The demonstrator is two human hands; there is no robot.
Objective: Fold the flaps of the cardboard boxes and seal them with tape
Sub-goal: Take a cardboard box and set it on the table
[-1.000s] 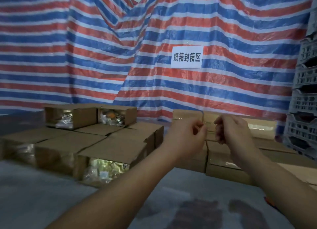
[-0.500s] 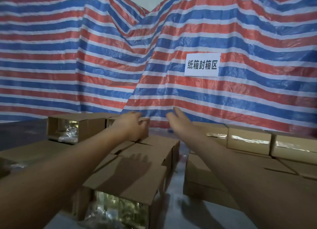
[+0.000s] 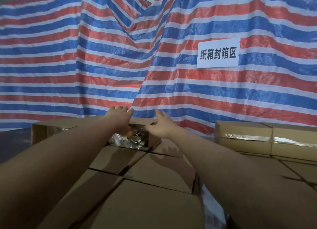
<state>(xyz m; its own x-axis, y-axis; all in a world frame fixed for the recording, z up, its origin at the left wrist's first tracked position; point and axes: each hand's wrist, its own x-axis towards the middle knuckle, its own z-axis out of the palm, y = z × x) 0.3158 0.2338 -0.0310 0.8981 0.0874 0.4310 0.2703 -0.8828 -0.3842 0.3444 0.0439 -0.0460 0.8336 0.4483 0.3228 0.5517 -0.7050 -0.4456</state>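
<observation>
Hands [image 3: 139,121] — open box [image 3: 137,136] mouth camera-facing

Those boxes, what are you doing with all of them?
A person is reaching both arms across a stack of cardboard boxes toward an open box at the back with shiny packets inside. The left hand rests on its top with fingers flat; the right hand is spread beside the opening. Taped boxes sit to the right. No tape is in either hand.
</observation>
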